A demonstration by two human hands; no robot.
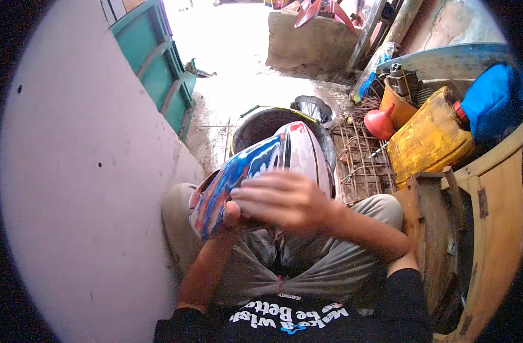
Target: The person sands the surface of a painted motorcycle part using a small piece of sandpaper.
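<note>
Across my lap rests a glossy, curved shell painted blue, red and white, which looks like a motorcycle body panel (238,163). My left hand (231,220) grips its near end, thumb on the upper side and the other fingers mostly hidden. Over the panel's near part lies my right hand (287,200), with its fingers stretched to the left and smeared by motion. Whatever may be under those fingers is hidden. Just beyond the panel stands a dark bucket (253,128) with a yellowish strip along its rim, partly covered by the panel.
Close on the left rises a pale wall (90,171), with a green door (158,54) beyond it. To the right are a rusty wire grid (367,163), a red funnel (379,122), a yellow jerrycan (433,134) and a wooden cabinet (495,228).
</note>
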